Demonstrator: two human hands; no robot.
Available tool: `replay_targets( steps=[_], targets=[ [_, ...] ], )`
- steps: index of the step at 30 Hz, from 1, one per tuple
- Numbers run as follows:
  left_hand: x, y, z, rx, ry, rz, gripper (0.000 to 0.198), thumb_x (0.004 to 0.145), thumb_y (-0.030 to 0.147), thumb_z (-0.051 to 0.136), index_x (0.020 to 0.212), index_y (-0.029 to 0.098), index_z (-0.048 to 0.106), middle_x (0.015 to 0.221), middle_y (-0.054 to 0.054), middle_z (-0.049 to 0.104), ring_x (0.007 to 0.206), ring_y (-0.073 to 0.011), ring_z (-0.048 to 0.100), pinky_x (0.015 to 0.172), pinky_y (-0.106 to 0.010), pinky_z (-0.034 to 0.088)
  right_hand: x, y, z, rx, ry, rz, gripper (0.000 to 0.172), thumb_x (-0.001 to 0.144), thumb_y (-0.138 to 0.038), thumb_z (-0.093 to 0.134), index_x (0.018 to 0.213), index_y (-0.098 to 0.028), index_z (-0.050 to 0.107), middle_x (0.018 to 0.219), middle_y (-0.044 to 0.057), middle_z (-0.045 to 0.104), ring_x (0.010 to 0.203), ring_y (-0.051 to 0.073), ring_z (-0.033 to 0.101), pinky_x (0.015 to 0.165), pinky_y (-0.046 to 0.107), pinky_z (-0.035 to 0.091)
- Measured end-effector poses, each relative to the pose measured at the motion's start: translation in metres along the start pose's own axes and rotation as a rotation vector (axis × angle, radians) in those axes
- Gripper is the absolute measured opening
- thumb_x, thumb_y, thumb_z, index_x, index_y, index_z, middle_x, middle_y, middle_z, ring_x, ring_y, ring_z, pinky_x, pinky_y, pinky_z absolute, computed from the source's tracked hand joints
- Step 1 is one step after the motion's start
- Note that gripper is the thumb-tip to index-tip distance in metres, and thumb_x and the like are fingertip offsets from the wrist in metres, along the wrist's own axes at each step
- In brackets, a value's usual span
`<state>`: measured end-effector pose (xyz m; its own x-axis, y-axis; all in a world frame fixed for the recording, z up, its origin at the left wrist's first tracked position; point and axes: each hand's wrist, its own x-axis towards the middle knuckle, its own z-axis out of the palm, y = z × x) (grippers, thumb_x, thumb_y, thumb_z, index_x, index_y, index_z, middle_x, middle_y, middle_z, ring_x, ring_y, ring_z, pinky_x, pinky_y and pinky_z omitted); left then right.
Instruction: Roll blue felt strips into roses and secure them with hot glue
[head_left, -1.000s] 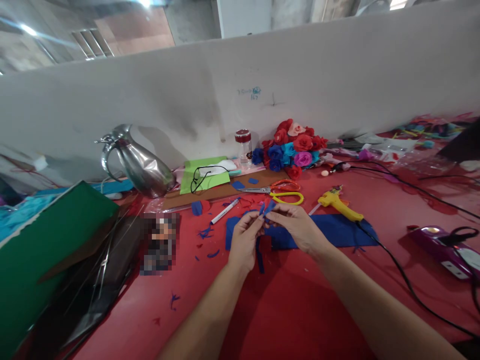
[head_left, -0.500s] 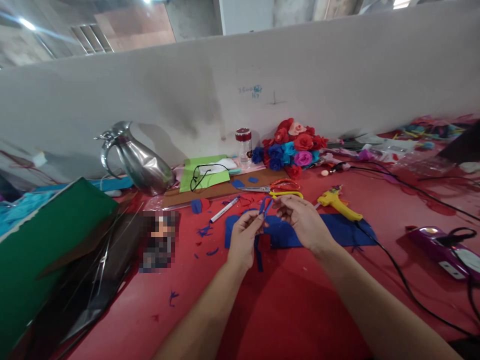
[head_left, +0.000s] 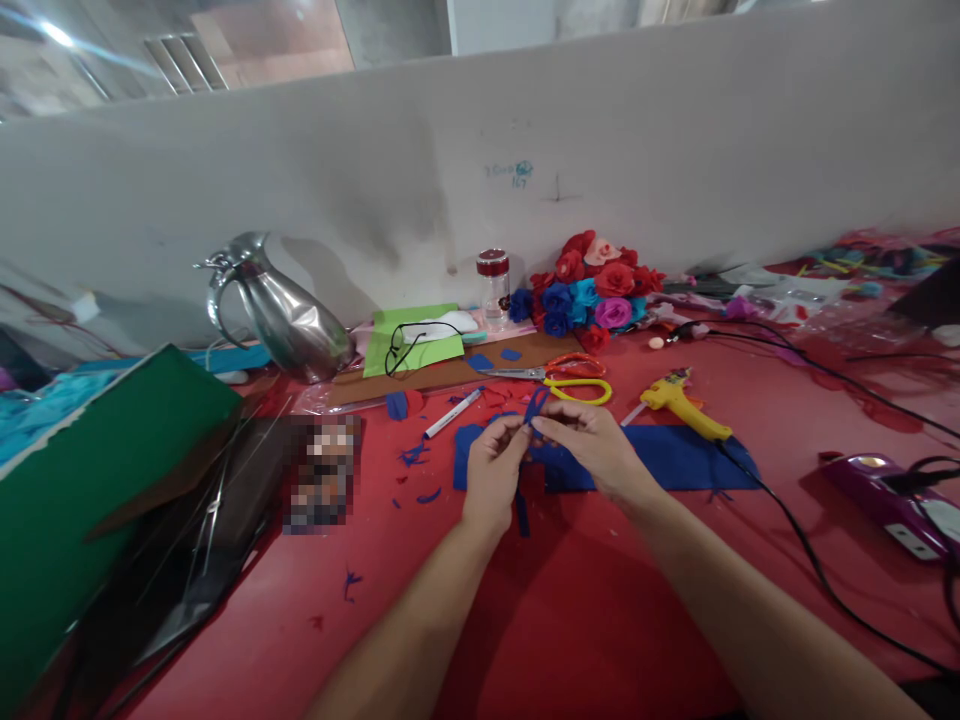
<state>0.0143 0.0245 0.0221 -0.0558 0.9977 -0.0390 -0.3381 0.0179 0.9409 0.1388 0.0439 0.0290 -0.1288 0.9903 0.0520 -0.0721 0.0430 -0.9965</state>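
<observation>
My left hand (head_left: 493,475) and my right hand (head_left: 592,445) meet above the red table (head_left: 585,610), both pinching a narrow blue paper strip (head_left: 535,405). The strip's top sticks up between the fingertips and its tail (head_left: 520,512) hangs below my left hand. Under the hands lies a flat blue paper sheet (head_left: 667,458). Just beyond the fingers lie scissors with orange and yellow handles (head_left: 566,378).
A yellow glue gun (head_left: 682,403) with a black cord lies right of the hands. Paper roses (head_left: 589,290), a small jar (head_left: 493,285), a steel jug (head_left: 274,312) and a white marker (head_left: 454,412) stand behind. Green card (head_left: 97,480) at left, purple device (head_left: 892,490) at right.
My right hand drew apart from the left half a second ago, then came back so the fingertips meet on the strip again. The view shifted slightly.
</observation>
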Motion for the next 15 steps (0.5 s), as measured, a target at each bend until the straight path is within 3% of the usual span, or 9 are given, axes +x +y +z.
replay_targets(
  steps=[8, 15],
  targets=[
    [0.001, -0.010, -0.005, 0.148, 0.018, 0.116, 0.012, 0.071, 0.024, 0.065, 0.077, 0.018, 0.073, 0.075, -0.001, 0.071, 0.070, -0.0127, 0.058, 0.071, -0.024, 0.046, -0.003, 0.007, 0.006, -0.105, 0.150, -0.059, 0.015, 0.068, -0.034, 0.068, 0.067, -0.020, 0.062, 0.064, 0.001, 0.065, 0.063, 0.017, 0.060, 0.065, 0.031, 0.048],
    [-0.002, -0.005, -0.001, 0.143, 0.026, 0.095, 0.012, 0.071, 0.028, 0.067, 0.075, 0.018, 0.071, 0.069, 0.000, 0.067, 0.065, -0.0126, 0.056, 0.066, -0.023, 0.045, -0.004, 0.007, 0.008, -0.131, 0.185, -0.060, 0.014, 0.068, -0.033, 0.064, 0.064, -0.021, 0.059, 0.060, 0.000, 0.063, 0.060, 0.016, 0.059, 0.060, 0.029, 0.046]
  ],
)
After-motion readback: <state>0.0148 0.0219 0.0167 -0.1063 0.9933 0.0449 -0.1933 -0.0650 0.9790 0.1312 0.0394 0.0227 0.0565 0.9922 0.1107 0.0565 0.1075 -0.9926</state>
